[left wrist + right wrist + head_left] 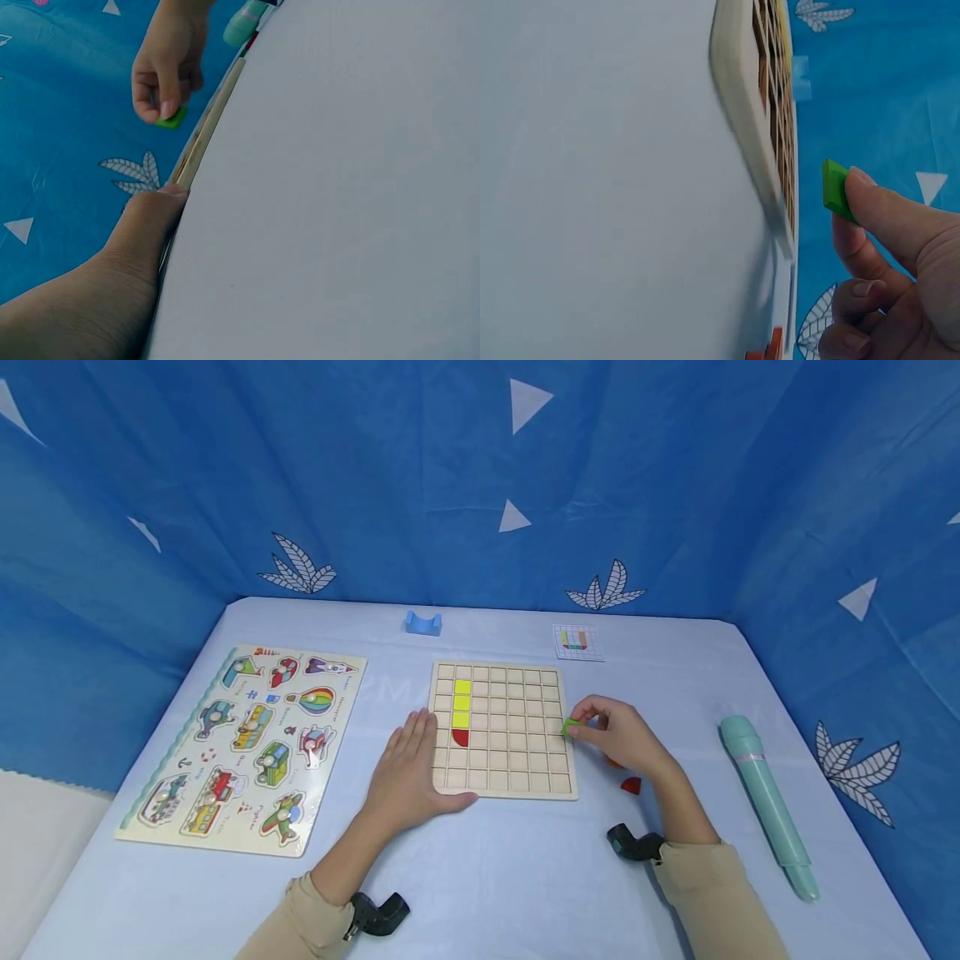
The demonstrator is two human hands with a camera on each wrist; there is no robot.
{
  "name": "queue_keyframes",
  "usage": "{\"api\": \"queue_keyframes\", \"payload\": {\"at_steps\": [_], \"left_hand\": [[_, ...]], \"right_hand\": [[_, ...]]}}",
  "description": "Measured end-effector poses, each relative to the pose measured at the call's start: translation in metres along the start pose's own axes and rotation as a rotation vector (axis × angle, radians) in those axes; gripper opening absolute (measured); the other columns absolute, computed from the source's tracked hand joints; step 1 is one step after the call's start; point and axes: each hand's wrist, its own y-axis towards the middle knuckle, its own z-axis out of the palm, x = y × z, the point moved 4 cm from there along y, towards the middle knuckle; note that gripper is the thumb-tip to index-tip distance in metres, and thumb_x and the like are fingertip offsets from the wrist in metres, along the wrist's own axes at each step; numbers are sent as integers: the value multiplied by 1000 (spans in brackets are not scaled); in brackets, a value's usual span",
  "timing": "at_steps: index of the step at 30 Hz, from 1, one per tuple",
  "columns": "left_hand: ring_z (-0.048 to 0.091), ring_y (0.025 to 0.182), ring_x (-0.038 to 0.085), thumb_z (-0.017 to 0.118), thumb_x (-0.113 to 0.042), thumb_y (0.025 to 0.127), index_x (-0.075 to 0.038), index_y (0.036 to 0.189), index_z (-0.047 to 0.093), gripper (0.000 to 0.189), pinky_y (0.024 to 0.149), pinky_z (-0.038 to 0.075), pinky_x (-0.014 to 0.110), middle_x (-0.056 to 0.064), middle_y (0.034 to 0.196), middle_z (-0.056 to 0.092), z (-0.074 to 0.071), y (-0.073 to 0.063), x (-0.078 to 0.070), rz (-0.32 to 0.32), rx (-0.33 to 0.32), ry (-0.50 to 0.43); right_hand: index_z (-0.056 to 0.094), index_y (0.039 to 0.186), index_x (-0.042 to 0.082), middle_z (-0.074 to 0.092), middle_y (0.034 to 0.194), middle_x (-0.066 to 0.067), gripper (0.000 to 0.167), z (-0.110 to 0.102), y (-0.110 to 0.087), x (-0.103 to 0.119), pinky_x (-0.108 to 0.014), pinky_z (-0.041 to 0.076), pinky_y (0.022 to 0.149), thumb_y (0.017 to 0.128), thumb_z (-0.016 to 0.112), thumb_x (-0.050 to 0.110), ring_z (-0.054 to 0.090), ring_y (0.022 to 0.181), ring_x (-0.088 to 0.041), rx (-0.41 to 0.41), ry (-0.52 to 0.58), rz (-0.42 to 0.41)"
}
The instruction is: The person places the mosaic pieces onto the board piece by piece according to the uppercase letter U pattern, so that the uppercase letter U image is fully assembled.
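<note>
A wooden grid board lies mid-table. In one of its columns sit several yellow square tiles, with a red quarter-round tile just below them. My left hand rests flat along the board's left side, fingers straight, thumb at the near edge. Between thumb and fingertips my right hand pinches a green square tile, held up by the board's right edge. Near the right wrist lie a red tile and an orange tile, the latter partly hidden by the hand.
At the left lies a vehicle picture puzzle board. A small pattern card and a blue holder are at the back. On the right is a long mint-green tube. Blue cloth hangs behind the table.
</note>
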Motion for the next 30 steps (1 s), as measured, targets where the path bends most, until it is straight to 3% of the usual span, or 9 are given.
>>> {"api": "queue_keyframes", "payload": {"at_steps": [5, 11, 19, 30], "left_hand": [[5, 157, 27, 62, -87, 65, -2, 159, 14, 135, 126, 13, 48, 13, 168, 10, -1, 0, 0, 3, 0, -2], [4, 157, 27, 61, -87, 65, -2, 159, 14, 135, 126, 12, 47, 13, 168, 10, -1, 0, 0, -1, 4, 3], [3, 157, 27, 60, -89, 64, -1, 158, 12, 137, 126, 12, 46, 14, 168, 8, 0, 0, 0, -3, 14, 20], [3, 157, 26, 59, -89, 65, -2, 158, 12, 137, 126, 11, 46, 13, 168, 7, -1, 0, 0, -8, 24, 22]], "right_hand": [[67, 98, 20, 66, 95, 0, 13, 12, 8, 18, -28, 40, 57, 89, 75, 26, 48, 69, -22, 20, 36, -19], [66, 97, 21, 65, 92, 0, 12, 30, 18, 37, -27, 39, 54, 90, 74, 26, 47, 66, -22, 55, 84, -63], [66, 95, 20, 64, 90, 1, 10, 55, 30, 55, -30, 45, 67, 91, 73, 25, 53, 75, -21, 102, 120, -111], [67, 93, 21, 64, 87, 3, 10, 77, 38, 73, -30, 48, 70, 89, 75, 23, 55, 79, -17, 120, 105, -107]]}}
